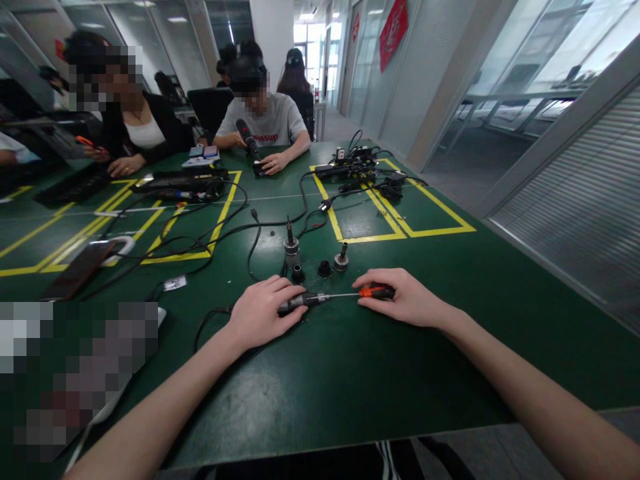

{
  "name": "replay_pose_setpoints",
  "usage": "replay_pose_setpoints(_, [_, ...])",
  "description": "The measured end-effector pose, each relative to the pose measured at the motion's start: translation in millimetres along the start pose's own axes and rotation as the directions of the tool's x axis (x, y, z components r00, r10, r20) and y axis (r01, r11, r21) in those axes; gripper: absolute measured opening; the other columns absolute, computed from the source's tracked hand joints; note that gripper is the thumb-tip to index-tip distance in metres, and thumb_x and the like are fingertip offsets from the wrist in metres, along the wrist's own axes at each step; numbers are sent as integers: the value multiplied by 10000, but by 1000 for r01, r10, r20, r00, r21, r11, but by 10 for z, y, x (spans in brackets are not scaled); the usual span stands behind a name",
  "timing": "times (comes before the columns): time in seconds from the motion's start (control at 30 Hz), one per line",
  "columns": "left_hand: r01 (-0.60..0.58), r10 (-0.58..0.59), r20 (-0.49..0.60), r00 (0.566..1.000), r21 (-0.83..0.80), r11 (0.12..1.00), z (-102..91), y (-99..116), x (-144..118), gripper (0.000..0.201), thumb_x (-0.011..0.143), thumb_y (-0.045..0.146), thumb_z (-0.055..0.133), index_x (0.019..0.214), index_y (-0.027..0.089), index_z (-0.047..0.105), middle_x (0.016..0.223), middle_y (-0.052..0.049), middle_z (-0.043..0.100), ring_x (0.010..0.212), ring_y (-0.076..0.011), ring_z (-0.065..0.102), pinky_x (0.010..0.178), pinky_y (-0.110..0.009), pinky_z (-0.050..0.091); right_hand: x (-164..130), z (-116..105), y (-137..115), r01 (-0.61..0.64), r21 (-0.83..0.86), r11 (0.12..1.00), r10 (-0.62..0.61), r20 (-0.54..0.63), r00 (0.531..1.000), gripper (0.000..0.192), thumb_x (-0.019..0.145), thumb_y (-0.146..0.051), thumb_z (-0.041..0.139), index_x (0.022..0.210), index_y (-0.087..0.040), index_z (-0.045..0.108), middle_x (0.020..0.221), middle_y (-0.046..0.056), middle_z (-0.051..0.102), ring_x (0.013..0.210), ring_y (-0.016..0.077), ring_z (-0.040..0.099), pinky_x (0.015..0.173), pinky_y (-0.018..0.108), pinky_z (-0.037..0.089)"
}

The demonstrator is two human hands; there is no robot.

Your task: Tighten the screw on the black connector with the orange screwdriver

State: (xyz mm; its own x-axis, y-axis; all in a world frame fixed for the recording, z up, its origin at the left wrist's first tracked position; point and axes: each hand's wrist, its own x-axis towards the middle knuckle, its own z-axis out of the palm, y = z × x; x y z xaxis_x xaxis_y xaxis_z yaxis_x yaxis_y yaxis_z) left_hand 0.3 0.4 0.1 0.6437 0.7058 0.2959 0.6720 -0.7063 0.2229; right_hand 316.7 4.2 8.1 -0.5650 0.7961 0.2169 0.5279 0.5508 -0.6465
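Holding a dark tool body flat on the green table with my left hand, fingers curled over it and pressing it down, a black cable running off from under the palm toward the left. My right hand is closed around the orange-and-black handle of a screwdriver, thumb and fingers pinching the grip; its thin metal shaft lies level and its tip meets the end of the tool body, so both hands are joined through that one line, close to the table's near middle. Just beyond the hands sit small parts in a row: a metal cylinder with a pin standing upright, a small black ring touching near my left fingertips, a black cap beside it, and a short metal fitting tilted a bit. Loose black wires loop across the table past yellow tape outlines. A power strip with plugs lies inside the far outline. Phone lies on the left, well apart. Across the table a person in a grey shirt holds a black tool, and another person in a black jacket sits at left.
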Motion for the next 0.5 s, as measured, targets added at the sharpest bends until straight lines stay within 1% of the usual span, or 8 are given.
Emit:
replay_pose_setpoints(0.07, [3,-3,-2,1000,-2,1000,-2,3,2,256,976,341,651,1162,189,741,1030,-57,763,921,-229,699,790,-358,595,3,-1,-19,-31,-29,999,31,30,999,245,984,-366,622,1048,-176,764,865,59,770,693,175,694,656,290,535])
replay_pose_setpoints(0.13, [2,-2,-7,1000,-5,1000,-5,3,3,254,977,345,647,1159,195,741,1030,-57,763,920,-226,700,791,-354,597,4,-10,-26,-32,-29,999,33,47,998,259,1009,-354,574,1028,-185,769,852,57,779,686,175,695,646,288,524])
replay_pose_setpoints(0.23, [-2,2,-10,1000,-4,1000,-5,-2,2,262,981,355,636,1161,196,742,1030,-61,764,921,-227,702,791,-356,600,3,-22,-9,-10,22,1000,9,20,1000,227,987,-356,617,1040,-195,768,914,64,785,750,187,714,693,296,547])
replay_pose_setpoints(0.33, [-2,2,-11,1000,-2,1000,0,-9,0,267,984,356,630,1165,195,741,1032,-63,764,930,-229,702,796,-358,601,0,-20,17,11,51,999,-10,-18,1000,228,946,-392,689,1033,-195,764,929,69,769,764,190,708,710,302,559])
replay_pose_setpoints(0.43, [-5,5,-14,1000,-8,1000,3,-10,-2,265,982,359,629,1167,205,740,1034,-62,764,934,-224,702,800,-349,602,0,-11,14,-4,43,999,5,-7,1000,241,937,-408,702,1021,-190,762,870,57,760,697,175,684,663,287,542])
replay_pose_setpoints(0.5, [-6,6,-16,1000,-10,1000,1,-7,-3,266,983,363,628,1167,206,740,1030,-62,764,927,-222,701,799,-347,602,2,-11,-2,-32,29,999,32,19,999,251,968,-408,652,1007,-186,764,796,40,747,621,156,645,603,269,509])
